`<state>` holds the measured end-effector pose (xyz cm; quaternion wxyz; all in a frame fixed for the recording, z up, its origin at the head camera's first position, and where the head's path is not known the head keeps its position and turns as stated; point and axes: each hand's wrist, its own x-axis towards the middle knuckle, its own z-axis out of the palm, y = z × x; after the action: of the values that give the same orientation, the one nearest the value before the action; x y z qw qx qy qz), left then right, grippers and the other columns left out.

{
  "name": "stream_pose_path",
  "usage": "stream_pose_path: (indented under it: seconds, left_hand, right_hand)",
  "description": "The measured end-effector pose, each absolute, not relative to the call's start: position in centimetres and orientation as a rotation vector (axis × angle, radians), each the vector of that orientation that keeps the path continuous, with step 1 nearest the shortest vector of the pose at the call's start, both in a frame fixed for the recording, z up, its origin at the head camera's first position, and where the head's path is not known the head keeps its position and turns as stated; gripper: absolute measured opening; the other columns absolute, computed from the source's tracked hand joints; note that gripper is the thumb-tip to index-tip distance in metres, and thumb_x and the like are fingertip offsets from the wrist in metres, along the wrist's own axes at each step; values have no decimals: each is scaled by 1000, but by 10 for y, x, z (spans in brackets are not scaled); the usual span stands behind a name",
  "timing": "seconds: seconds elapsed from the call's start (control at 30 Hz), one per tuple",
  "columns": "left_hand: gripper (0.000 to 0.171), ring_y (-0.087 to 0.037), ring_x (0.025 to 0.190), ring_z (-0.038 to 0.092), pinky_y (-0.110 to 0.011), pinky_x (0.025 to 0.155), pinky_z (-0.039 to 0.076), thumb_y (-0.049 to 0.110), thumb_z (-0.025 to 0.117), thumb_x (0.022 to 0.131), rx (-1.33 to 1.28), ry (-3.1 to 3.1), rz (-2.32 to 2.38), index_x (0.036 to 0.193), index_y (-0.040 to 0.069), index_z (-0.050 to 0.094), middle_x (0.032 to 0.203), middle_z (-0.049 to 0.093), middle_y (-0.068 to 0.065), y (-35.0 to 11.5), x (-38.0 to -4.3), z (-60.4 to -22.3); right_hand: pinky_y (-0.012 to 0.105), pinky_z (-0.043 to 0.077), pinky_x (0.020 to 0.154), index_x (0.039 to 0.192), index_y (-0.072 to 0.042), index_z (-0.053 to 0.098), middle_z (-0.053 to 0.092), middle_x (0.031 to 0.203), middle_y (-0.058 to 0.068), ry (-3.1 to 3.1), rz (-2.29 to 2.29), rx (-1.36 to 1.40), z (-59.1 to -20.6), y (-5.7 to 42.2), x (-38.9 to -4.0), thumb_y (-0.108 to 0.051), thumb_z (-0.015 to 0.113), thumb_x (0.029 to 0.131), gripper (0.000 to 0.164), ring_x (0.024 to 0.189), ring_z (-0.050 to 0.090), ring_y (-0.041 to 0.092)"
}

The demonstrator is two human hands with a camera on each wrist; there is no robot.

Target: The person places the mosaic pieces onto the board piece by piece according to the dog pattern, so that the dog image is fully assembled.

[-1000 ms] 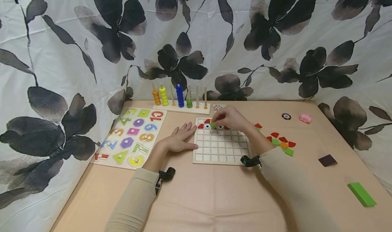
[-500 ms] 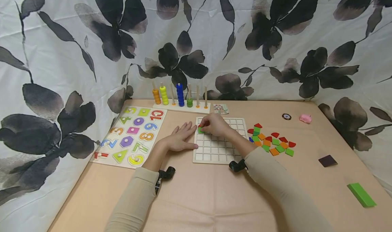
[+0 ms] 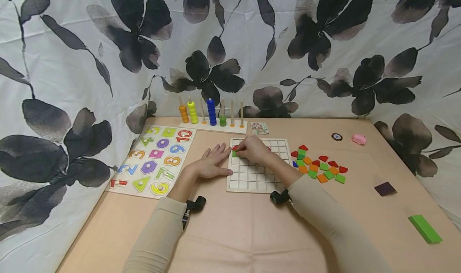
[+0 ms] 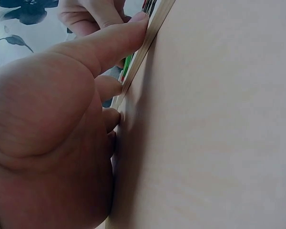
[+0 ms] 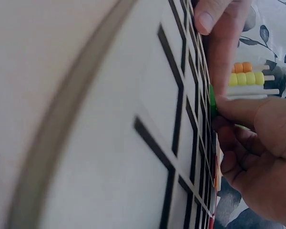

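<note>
Head view high, facing forward-down over table (image 3: 230,233); wrist views close, low; all share grid board (image 3: 253,177).

I see the left hand (image 3: 210,163) against the left edge of the grid board (image 3: 260,177), with the right hand (image 3: 253,149) above the board's far left part and a tile (image 3: 235,153) at its fingertips. Left of the left hand lies a number puzzle (image 3: 154,179). Behind both hands I have a peg rack (image 3: 216,128) and, just right of it, a card (image 3: 260,128). Right of the right hand lie loose tiles (image 3: 321,178); beyond them, farther back, a token (image 3: 336,137) and a toy pig (image 3: 358,139); farther right and nearer me, a flat square (image 3: 385,189), then a block (image 3: 425,229).
</note>
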<state>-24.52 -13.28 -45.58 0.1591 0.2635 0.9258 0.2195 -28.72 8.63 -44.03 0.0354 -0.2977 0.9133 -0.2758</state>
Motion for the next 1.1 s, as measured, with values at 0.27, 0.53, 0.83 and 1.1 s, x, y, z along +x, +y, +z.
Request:
stream_pose_path:
  seconds: [0.27,0.53,0.83,1.1]
  left_hand:
    - [91,-26,148,-8,-50,117,-8,62,57,86,748,2652,623,155,21,14,162,-1,-7,-133,-245,-457]
    - [91,-26,148,-8,-49,117,-7,63,57,86,747,2655,627,155,22,14,162,-1,-7,-132,-244,-458]
    - [90,-26,148,-7,-49,117,-7,61,58,86,743,2657,642,155,20,16,162,0,-7,-133,-244,-457]
    - [90,-28,148,-7,-51,117,-7,60,58,87,760,2659,649,155,18,17,162,0,-9,-132,-243,-456]
  right_hand:
    - [31,55,78,95,-8,78,74,94,2,2779,-862,-962,-439,86,-284,-14,75,84,14,91,66,15]
    - [31,47,60,117,-12,71,69,100,1,2800,-1028,-832,-421,130,-271,-20,74,85,33,75,55,17]
    - [36,50,73,124,-20,66,62,118,6,2864,-1101,-627,-405,232,-263,-21,74,85,40,89,52,22]
    - [39,55,61,129,-21,61,57,114,11,2816,-1073,-224,-421,292,-271,-23,63,94,36,91,51,30]
